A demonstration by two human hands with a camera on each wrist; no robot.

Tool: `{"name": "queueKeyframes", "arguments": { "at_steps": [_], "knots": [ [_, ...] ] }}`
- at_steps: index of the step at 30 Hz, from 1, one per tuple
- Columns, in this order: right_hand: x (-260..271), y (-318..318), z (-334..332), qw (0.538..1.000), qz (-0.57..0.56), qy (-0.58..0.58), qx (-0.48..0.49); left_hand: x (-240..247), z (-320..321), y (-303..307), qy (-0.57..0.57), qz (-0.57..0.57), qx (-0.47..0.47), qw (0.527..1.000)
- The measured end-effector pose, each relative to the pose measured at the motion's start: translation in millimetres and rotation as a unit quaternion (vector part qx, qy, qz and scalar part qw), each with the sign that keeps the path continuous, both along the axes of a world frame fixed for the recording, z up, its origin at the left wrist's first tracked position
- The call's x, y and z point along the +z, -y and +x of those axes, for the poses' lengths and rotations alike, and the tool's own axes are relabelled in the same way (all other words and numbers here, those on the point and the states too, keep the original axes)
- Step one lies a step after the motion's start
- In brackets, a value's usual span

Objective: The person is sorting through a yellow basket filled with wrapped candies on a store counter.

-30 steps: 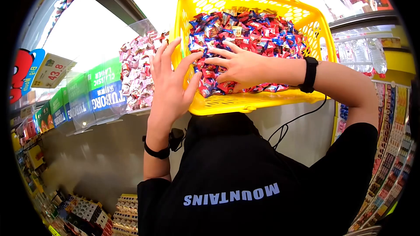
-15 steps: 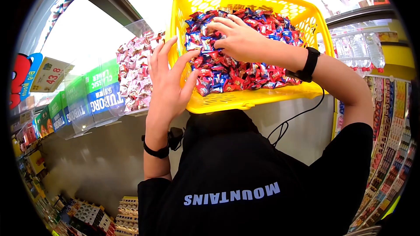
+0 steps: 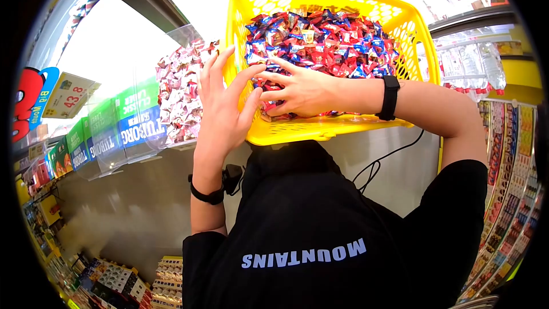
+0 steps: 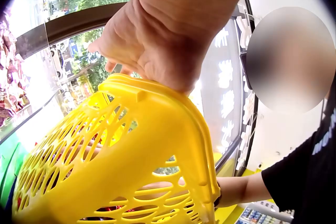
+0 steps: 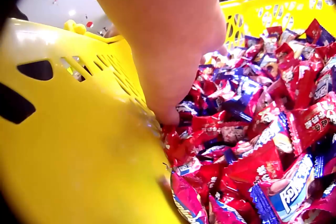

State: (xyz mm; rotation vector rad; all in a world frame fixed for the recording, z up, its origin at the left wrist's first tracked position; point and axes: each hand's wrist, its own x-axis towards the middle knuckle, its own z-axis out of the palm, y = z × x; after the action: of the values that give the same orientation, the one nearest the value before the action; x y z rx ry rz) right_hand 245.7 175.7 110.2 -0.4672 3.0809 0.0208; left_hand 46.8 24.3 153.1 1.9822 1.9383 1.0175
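Note:
A yellow plastic basket point(image 3: 286, 135) with holes in its walls holds a heap of red and blue wrapped candies point(image 3: 337, 43). My left hand point(image 3: 226, 106) lies at the basket's left rim, fingers straight and spread. In the left wrist view the palm side of that hand point(image 4: 157, 43) meets the rim of the basket point(image 4: 157, 129). Inside the basket, my right hand point(image 3: 306, 92) reaches over the candies near the front left, its fingers extended. The right wrist view has this hand point(image 5: 165, 50) down by the yellow wall among the candies point(image 5: 262, 171), fingertips mostly hidden.
Pink wrapped candies point(image 3: 178, 88) fill a clear bin left of the basket, beside green and blue Tuborg boxes point(image 3: 137, 117). A price sign point(image 3: 70, 94) stands farther left. Bottled water point(image 3: 472, 68) and stocked shelves are on the right. A black cable point(image 3: 394, 149) hangs below the basket.
My right hand first moved up and back over the candies, then came forward to the basket's front left. The left hand has stayed at the rim.

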Motion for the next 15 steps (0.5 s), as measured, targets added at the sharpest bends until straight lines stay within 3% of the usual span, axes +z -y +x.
{"name": "queueKeyframes", "arguments": {
  "at_steps": [3, 6, 10, 15],
  "knots": [
    [8.8, -3.4, 3.4, 0.998, 0.018, 0.043, -0.031, 1.6, -0.2, 1.3, -0.011, -0.013, 0.004, 1.000],
    [7.3, -16.5, 7.2, 0.998, -0.023, -0.002, -0.059, 0.8, 0.5, 2.1, -0.012, -0.018, 0.007, 1.000],
    [9.2, -16.0, 5.6, 0.995, -0.028, 0.023, -0.091, -2.5, 0.5, 0.1, -0.004, 0.003, 0.004, 1.000],
    [8.2, -15.3, -1.0, 0.995, 0.026, 0.023, -0.099, -0.1, -0.5, 1.9, -0.018, -0.014, 0.005, 1.000]
  ]
}}
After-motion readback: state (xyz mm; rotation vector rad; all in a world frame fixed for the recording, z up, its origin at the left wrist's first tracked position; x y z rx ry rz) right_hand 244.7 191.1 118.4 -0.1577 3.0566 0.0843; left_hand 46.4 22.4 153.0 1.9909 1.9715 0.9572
